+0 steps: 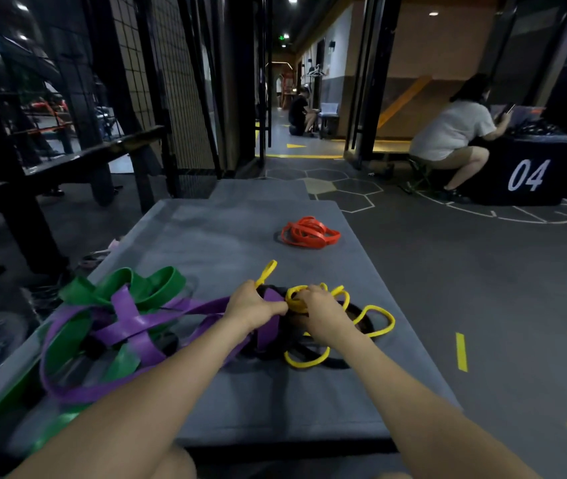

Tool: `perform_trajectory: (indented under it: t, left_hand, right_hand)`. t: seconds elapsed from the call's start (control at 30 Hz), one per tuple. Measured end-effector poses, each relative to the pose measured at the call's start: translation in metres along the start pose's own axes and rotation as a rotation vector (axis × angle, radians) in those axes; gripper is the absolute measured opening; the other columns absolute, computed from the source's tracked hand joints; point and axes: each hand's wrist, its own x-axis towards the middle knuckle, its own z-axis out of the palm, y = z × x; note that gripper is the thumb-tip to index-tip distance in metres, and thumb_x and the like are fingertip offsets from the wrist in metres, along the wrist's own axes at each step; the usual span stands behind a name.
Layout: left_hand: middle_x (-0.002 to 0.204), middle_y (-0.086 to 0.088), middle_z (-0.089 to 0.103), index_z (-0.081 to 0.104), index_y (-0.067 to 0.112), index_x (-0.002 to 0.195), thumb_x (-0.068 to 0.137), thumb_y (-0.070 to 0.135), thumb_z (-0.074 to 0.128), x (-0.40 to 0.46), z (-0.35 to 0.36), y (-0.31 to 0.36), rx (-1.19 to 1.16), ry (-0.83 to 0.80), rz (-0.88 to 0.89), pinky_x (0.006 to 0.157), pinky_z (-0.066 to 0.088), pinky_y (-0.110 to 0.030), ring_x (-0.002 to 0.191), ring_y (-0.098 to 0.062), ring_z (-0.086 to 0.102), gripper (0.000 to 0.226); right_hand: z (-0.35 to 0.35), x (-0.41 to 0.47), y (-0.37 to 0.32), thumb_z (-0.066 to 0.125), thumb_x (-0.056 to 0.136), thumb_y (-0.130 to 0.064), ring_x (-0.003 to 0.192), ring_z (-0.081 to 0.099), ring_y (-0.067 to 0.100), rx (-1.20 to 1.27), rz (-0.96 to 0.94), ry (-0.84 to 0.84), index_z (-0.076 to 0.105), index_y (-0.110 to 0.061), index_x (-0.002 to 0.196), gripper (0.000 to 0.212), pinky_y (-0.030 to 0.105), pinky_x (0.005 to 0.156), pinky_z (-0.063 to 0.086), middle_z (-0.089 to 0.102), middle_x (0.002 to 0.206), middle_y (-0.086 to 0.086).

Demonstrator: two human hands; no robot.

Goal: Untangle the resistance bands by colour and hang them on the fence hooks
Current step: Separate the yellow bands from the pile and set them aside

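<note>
I see my left hand (253, 307) and right hand (320, 314) both pinching the yellow bands (377, 321), tangled with purple bands (130, 326) on the grey mat (226, 243). A black box (531, 174) says "04".

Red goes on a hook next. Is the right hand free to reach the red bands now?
Probably not yet: the right hand grips the yellow band. The red bands lie apart farther up the mat, nothing between.

The purple bands (130, 326) and green bands (157, 281) look like smooth, slightly glossy rubber — light glints on their flat faces. The mat (240, 243) beneath is matt grey, faintly mottled. The fence (175, 81) is dark wire mesh.
</note>
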Motion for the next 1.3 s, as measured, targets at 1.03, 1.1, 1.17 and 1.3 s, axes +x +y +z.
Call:
perform_trajectory:
  t: [1.03,1.1,1.17,1.3]
  left_hand:
    - [0.125,-0.013,0.039,0.05,0.013,0.121,0.085,0.006,0.051,0.044,-0.099,-0.012,0.771,0.124,0.208,0.096,0.04,-0.04,0.116,-0.032,0.042,0.037]
    - [0.117,-0.012,0.046,0.056,0.014,0.111,0.083,0.009,0.053,0.04,-0.076,-0.006,0.637,0.064,0.371,0.094,0.042,-0.041,0.112,-0.031,0.047,0.029]
    - [0.113,-0.01,0.051,0.058,0.014,0.107,0.081,0.008,0.054,0.035,-0.05,-0.004,0.553,-0.012,0.495,0.093,0.043,-0.039,0.111,-0.03,0.052,0.027]
    - [0.132,-0.006,0.046,0.046,0.015,0.127,0.08,0.022,0.064,0.036,-0.011,-0.017,0.655,-0.212,0.496,0.1,0.039,-0.034,0.122,-0.025,0.048,0.051]
  right_hand:
    - [-0.064,0.039,0.011,0.044,0.093,-0.009,0.086,0.055,0.034,0.393,0.466,0.415,0.052,-0.002,0.092,0.01,0.032,0.066,0.036,0.059,0.098,0.022]
    - [-0.059,0.04,0.012,0.044,0.095,-0.012,0.081,0.051,0.028,0.483,0.449,0.463,0.054,-0.001,0.094,0.014,0.035,0.067,0.039,0.056,0.092,0.017]
    - [-0.053,0.039,0.012,0.044,0.095,-0.013,0.079,0.049,0.026,0.55,0.423,0.496,0.053,-0.004,0.09,0.014,0.036,0.069,0.04,0.055,0.089,0.014]
    - [-0.041,0.032,0.016,0.045,0.094,-0.009,0.079,0.05,0.024,0.59,0.35,0.511,0.051,-0.009,0.087,0.01,0.035,0.069,0.039,0.059,0.089,0.01]
